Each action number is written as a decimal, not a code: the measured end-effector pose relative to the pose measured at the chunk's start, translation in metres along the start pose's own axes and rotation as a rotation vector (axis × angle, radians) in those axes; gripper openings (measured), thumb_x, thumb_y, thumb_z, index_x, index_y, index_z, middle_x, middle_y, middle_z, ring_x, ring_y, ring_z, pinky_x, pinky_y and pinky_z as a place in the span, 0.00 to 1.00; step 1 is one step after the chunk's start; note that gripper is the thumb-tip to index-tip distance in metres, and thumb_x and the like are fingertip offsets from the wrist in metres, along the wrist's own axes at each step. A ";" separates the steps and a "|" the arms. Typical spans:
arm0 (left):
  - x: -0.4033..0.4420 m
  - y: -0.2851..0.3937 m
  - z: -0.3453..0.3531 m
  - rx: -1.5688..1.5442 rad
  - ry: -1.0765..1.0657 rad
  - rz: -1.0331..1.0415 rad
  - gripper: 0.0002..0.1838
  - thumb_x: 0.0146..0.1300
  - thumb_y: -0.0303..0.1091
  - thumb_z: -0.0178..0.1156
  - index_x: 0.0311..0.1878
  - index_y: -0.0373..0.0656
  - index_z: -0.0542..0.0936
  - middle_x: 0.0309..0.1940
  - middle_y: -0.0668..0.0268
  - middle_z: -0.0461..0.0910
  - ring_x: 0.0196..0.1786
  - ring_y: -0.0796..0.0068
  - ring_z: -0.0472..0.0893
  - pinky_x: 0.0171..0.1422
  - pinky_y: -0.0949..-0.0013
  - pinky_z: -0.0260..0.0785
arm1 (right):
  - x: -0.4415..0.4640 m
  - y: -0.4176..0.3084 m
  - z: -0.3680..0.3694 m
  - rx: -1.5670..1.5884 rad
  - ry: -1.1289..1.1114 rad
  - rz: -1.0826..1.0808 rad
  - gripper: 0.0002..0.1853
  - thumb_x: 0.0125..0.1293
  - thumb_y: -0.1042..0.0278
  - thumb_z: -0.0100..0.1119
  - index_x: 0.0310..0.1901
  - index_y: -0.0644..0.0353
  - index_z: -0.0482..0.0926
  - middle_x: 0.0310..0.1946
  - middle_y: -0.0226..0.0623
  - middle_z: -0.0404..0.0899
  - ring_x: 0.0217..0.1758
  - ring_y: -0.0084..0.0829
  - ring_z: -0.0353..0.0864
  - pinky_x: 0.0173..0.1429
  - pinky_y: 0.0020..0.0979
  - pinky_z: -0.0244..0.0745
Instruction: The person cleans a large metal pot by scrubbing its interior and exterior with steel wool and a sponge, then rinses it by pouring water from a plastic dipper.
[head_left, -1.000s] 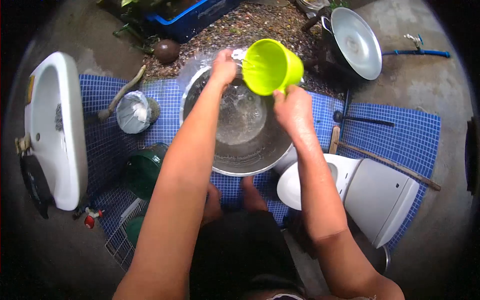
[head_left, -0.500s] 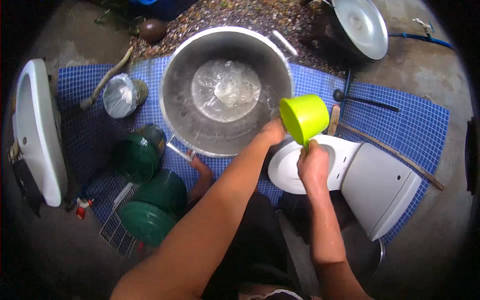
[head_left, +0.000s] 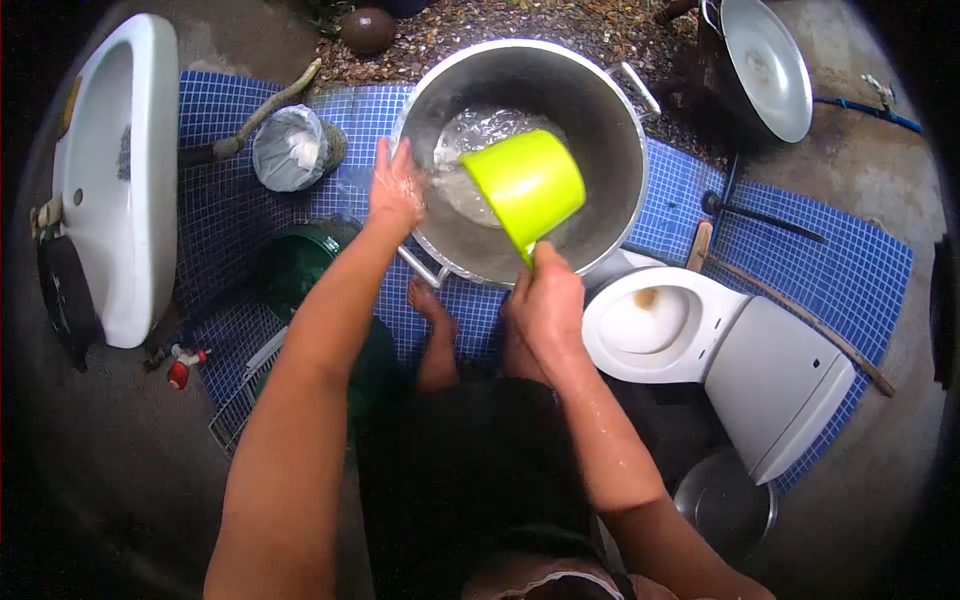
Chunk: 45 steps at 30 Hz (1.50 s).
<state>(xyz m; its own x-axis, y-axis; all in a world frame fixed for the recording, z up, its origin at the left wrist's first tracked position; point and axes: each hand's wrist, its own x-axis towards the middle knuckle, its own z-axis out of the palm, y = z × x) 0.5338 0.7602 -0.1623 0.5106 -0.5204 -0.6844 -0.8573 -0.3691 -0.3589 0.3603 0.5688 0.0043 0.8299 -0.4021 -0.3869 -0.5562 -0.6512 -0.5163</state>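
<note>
A large metal pot (head_left: 622, 205) stands on the blue tiles with some water in its bottom. My right hand (head_left: 552, 300) is closed around the handle of a lime-green dipper (head_left: 535, 185), which is tipped to the left over the pot. Blurred water shows between the dipper's mouth and the pot's left wall. At the left rim is my left hand (head_left: 397, 190), wet, fingers stretched out; whether it presses on the rim or hovers, I cannot tell. Below it, a loop handle (head_left: 425, 268) sticks out from the pot.
A white toilet (head_left: 640, 325) stands at the right, a white sink (head_left: 150, 180) at the left. A lined bin (head_left: 290, 150), dark green buckets (head_left: 290, 270) and a wire rack (head_left: 232, 425) are on the left side. Gravel (head_left: 480, 30) lies behind; a large metal pan (head_left: 775, 70) leans at back right.
My left hand has moved from the pot's right side to its left rim. The dipper has gone left, from beside the pot to over it, in my right hand. The view has shifted.
</note>
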 end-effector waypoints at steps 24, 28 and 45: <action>-0.196 0.062 0.319 -1.505 0.031 -1.577 0.59 0.69 0.25 0.59 0.89 0.62 0.29 0.52 0.39 0.85 0.41 0.46 0.90 0.47 0.52 0.83 | -0.014 -0.032 0.139 0.343 -0.521 -0.111 0.24 0.71 0.59 0.72 0.61 0.67 0.82 0.51 0.57 0.88 0.59 0.56 0.87 0.66 0.49 0.79; -0.144 0.068 0.349 -1.104 -0.096 -1.364 0.67 0.63 0.25 0.67 0.89 0.61 0.26 0.37 0.43 0.88 0.43 0.44 0.89 0.51 0.49 0.82 | -0.017 0.009 0.137 0.197 -0.498 -0.130 0.20 0.73 0.64 0.71 0.60 0.68 0.81 0.46 0.54 0.87 0.45 0.44 0.91 0.51 0.41 0.84; -0.265 0.005 0.207 -2.187 0.429 -1.363 0.32 0.73 0.23 0.57 0.78 0.43 0.64 0.49 0.50 0.84 0.22 0.67 0.81 0.22 0.69 0.73 | 0.052 -0.005 0.171 1.376 -0.537 0.418 0.14 0.84 0.63 0.56 0.56 0.66 0.82 0.44 0.38 0.86 0.43 0.32 0.88 0.50 0.36 0.87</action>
<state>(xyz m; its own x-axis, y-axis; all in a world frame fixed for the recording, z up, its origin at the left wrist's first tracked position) 0.3808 1.0559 -0.1139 0.6233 0.5240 -0.5805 0.7390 -0.1519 0.6564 0.3985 0.6613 -0.1438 0.6634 0.0701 -0.7449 -0.5978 0.6484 -0.4714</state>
